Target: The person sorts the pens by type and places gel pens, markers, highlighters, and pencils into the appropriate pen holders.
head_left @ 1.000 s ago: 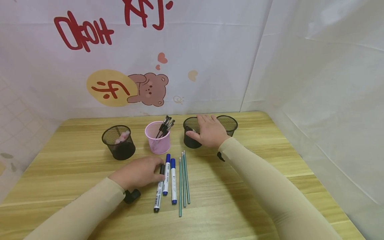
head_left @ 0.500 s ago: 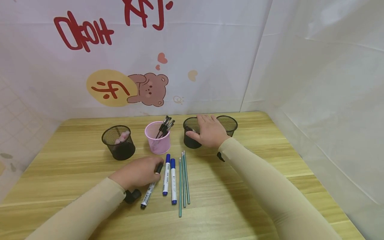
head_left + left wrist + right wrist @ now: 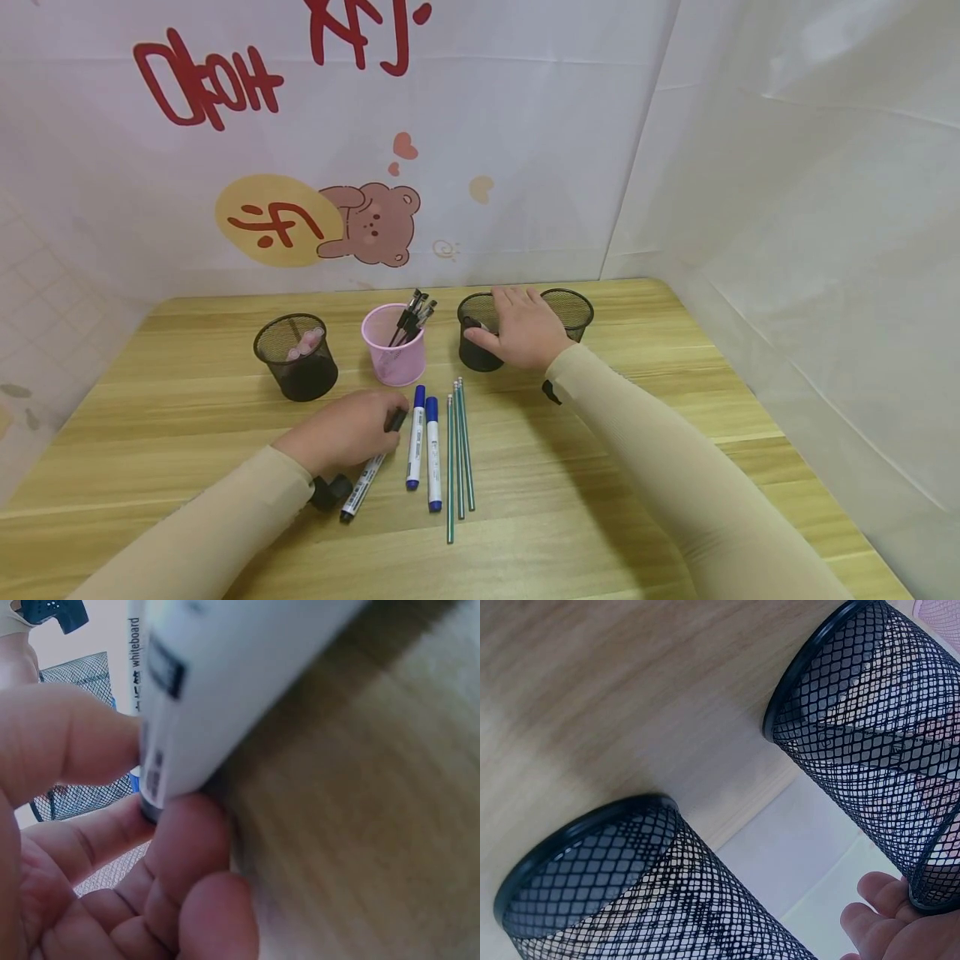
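My left hand (image 3: 348,433) pinches a whiteboard marker (image 3: 365,483) by its black-capped end, between thumb and fingers. The marker slants toward me, with its white barrel close to the lens in the left wrist view (image 3: 202,682). Just right of it lie two blue-capped markers (image 3: 416,446), then three green pencils (image 3: 461,467). My right hand (image 3: 525,329) rests across the rim of a black mesh pen cup (image 3: 480,354), fingers extended; a dark-ended item leans inside. In the right wrist view, fingertips (image 3: 874,919) touch that cup's rim.
Another black mesh cup (image 3: 573,312) stands right of my right hand. A pink cup (image 3: 397,362) holds several black pens (image 3: 412,321). At left, a black mesh cup (image 3: 307,379) contains pinkish items (image 3: 307,342). White cloth walls (image 3: 540,167) rise behind and beside the table.
My left hand has drawn the black-capped marker away from the blue ones; its lower end swung left and it now lies at a steeper slant. The right hand stays put.
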{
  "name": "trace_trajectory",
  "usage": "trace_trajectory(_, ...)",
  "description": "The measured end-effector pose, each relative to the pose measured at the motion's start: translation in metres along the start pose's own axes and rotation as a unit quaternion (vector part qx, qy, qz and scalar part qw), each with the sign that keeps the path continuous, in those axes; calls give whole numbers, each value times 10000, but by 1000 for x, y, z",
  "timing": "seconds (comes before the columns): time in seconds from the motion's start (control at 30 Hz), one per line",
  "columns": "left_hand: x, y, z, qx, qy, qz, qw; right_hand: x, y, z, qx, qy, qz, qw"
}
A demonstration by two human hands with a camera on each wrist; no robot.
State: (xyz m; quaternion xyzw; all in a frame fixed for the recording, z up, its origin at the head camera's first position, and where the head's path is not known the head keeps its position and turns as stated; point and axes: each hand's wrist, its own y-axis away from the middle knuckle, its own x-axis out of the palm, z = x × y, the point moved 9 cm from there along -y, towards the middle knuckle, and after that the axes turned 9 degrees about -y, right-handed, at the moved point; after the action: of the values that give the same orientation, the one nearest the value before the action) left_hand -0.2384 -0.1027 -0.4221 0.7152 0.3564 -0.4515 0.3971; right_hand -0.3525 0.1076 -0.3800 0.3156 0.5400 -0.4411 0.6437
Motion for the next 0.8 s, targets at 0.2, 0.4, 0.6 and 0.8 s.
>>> trace_trajectory(0.2,1,-2,3,-206,344,57,9992,-1,1,1,21,-62,29,10000)
trace_trajectory(0.4,-2,-2,5,-399,415,23,9983,-3,2,2,26,-53,50,10000)
trace_trajectory(0.6,-12,0,2,-245,476,-230,9983,-3,1,2,15,-42,-19,10000)
trace_trajectory(0.8,-21,2,0,-89,657,-533,9964,-3,2,2,15,-83,-63,9999)
